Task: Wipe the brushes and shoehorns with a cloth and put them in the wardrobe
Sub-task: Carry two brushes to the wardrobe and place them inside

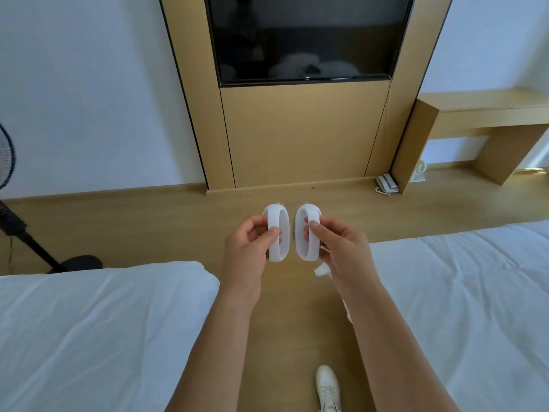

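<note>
Two white oval plastic brushes with loop handles, left one [278, 232] pinched in left hand [248, 251], right one [308, 231] in right hand [341, 252], held side by side above the wooden floor [148, 221] between two white beds [89, 328]; probably carried together toward the wardrobe, not in view. White cloth [322, 269] peeking below right hand.

Left hand [249, 251] pinched one white brush [277, 233] at frame center; right hand [338, 251] pinched a second brush [307, 233] just beside it, apart. Cloth [322, 270] peeked under the right hand. Beds [89, 322] filled lower left and right, TV [306, 37] sat top center, fan [9, 179] at left edge, shoe [328, 388] at bottom.
</note>
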The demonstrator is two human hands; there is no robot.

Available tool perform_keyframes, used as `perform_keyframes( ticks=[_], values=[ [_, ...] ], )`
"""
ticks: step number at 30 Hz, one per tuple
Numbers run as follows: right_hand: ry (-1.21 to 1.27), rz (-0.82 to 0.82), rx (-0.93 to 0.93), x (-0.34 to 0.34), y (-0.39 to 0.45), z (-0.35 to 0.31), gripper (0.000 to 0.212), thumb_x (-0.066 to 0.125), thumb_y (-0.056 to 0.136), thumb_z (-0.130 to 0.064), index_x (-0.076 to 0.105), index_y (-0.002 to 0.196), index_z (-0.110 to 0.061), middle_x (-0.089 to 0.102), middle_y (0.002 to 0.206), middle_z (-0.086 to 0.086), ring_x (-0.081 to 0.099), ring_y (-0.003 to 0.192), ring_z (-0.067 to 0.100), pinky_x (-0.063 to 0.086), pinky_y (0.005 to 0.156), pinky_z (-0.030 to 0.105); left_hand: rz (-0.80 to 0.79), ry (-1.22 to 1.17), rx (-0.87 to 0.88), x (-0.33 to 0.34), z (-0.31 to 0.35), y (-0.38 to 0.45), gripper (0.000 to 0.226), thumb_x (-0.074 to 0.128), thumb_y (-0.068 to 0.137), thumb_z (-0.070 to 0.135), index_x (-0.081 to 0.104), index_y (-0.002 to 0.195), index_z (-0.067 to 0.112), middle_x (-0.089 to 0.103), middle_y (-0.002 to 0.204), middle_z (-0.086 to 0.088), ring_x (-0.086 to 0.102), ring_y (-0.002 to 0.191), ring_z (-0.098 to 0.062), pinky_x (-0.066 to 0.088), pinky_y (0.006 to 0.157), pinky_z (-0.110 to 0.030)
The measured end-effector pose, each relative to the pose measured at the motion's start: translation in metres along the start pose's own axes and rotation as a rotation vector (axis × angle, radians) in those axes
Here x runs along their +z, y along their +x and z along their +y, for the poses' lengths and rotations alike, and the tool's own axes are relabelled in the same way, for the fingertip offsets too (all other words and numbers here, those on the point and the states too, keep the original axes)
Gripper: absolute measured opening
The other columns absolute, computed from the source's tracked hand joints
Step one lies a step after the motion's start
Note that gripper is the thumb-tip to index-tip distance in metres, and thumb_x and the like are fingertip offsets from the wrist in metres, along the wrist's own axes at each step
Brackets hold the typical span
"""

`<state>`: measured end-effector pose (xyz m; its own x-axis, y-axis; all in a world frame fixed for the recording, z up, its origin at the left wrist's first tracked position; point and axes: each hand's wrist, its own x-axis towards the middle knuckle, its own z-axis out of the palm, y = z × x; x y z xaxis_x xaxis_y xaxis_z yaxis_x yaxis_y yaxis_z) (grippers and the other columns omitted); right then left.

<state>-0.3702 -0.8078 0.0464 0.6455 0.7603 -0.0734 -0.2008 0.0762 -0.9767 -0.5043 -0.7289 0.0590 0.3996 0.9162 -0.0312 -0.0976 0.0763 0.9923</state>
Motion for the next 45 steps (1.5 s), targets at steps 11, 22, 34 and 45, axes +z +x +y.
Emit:
perform_keyframes(
  ticks=[11,22,34,45],
  values=[
    [0.029,-0.161,0.061,-0.008,0.21,-0.031,0.019,0.067,0.093,-0.014,0.075,0.11,-0.009,0.074,0.098,0.008,0.069,0.09,0.019,0.053,0.083,0.041,0.077,-0.033,0.06,0.073,0.012,0.181,0.027,0.064,0.091,0.005,0.068,0.113,0.018,0.074,0.104,-0.002,0.069,0.098,-0.02,0.054,0.085,-0.039],
    [0.003,-0.267,0.079,0.038,0.38,-0.041,0.021,0.066,0.094,-0.016,0.073,0.112,-0.007,0.074,0.11,0.016,0.07,0.093,0.022,0.054,0.092,0.045,0.184,-0.116,0.118,0.081,0.012,0.336,0.031,0.067,0.09,0.007,0.069,0.119,0.017,0.075,0.107,-0.001,0.07,0.103,-0.019,0.055,0.088,-0.035],
    [-0.044,-0.354,0.051,0.208,0.566,-0.03,0.019,0.066,0.094,-0.014,0.075,0.11,-0.009,0.075,0.105,0.01,0.07,0.09,0.019,0.056,0.087,0.04,0.247,-0.129,0.132,-0.026,0.033,0.554,0.029,0.066,0.089,0.005,0.072,0.114,0.019,0.075,0.108,0.001,0.069,0.104,-0.017,0.053,0.096,-0.043],
    [-0.031,-0.523,0.05,0.374,0.682,-0.015,0.021,0.066,0.093,-0.007,0.074,0.112,-0.008,0.073,0.097,0.008,0.068,0.088,0.018,0.055,0.083,0.039,0.405,-0.154,0.179,-0.148,0.052,0.697,0.028,0.067,0.089,0.006,0.073,0.112,0.02,0.075,0.109,0.0,0.069,0.105,-0.018,0.053,0.096,-0.045]
  ],
)
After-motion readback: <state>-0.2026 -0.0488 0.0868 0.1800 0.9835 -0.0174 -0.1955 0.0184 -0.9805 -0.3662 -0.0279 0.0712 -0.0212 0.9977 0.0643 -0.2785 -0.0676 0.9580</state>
